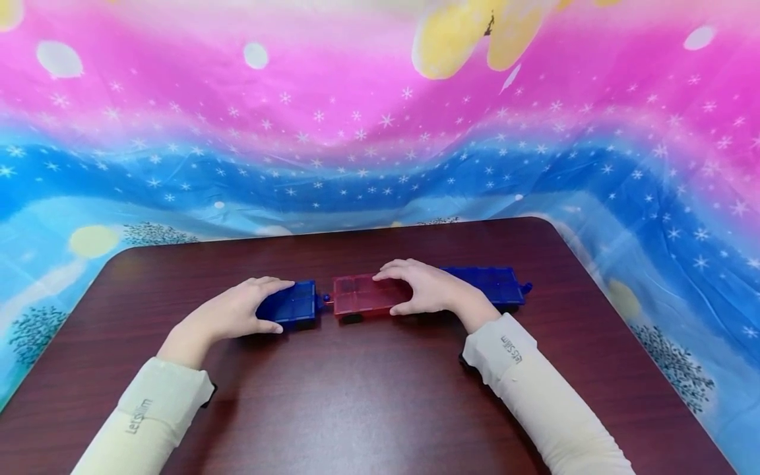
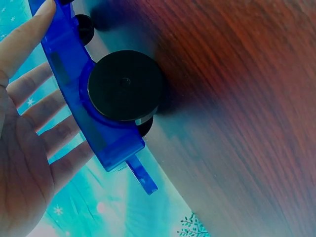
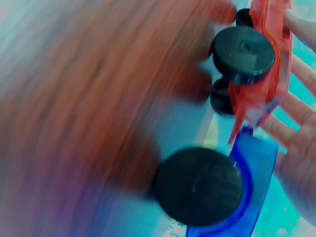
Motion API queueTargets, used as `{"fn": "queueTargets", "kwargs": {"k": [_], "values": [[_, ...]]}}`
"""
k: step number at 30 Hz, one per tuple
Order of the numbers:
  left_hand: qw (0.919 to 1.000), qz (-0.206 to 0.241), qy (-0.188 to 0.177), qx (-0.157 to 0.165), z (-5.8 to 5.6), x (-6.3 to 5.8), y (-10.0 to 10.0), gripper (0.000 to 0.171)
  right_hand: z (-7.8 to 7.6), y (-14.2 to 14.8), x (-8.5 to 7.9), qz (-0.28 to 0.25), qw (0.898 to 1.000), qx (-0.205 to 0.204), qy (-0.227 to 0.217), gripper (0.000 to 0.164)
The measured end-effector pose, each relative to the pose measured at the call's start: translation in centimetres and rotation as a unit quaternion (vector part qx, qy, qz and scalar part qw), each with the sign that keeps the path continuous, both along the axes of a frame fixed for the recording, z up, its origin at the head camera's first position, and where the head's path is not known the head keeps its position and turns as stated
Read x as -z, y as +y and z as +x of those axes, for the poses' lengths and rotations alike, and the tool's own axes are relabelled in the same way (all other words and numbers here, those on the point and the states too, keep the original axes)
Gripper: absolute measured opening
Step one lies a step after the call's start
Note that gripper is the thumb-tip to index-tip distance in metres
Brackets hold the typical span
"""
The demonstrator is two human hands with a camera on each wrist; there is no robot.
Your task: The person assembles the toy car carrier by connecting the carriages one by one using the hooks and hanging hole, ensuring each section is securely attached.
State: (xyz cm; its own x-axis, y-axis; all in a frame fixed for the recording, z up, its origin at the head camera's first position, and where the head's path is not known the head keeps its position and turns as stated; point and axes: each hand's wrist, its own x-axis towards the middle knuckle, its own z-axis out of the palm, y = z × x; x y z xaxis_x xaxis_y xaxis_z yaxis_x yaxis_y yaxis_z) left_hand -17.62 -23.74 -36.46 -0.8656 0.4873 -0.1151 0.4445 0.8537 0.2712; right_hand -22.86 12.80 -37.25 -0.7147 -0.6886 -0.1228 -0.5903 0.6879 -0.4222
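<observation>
Three translucent toy train cars stand in a row on the table. My left hand [image 1: 228,313] grips the left blue car [image 1: 299,303], with thumb [image 2: 37,24] on its near side and fingers on its far side. A blue tongue [image 2: 143,176] sticks out from one end, below a black wheel [image 2: 125,85]. My right hand [image 1: 436,288] holds the red car [image 1: 354,295] across its width. Behind that wrist sits a second blue car [image 1: 495,284], linked to the red one in the right wrist view. Between the left blue and red cars, the coupling [image 1: 326,299] looks joined or nearly so.
The dark wood table [image 1: 344,389] has rounded far corners. Just past its far edge hangs a pink and blue patterned cloth [image 1: 356,158]. A small blue hook [image 1: 526,288] projects from the right end of the row.
</observation>
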Motion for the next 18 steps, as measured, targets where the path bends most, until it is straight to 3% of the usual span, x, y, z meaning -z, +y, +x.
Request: {"fn": "queueTargets", "kwargs": {"k": [9,18], "values": [[0.9998,0.001,0.008,-0.016,0.9,-0.4,-1.2,0.076,0.2,2.7,0.0,-0.021,1.0,0.018,0.007,0.064],[0.9985,0.011,0.042,-0.033,2.3,-2.2,-3.7,0.074,0.7,7.3,-1.3,-0.025,0.996,0.066,0.055,0.071]]}}
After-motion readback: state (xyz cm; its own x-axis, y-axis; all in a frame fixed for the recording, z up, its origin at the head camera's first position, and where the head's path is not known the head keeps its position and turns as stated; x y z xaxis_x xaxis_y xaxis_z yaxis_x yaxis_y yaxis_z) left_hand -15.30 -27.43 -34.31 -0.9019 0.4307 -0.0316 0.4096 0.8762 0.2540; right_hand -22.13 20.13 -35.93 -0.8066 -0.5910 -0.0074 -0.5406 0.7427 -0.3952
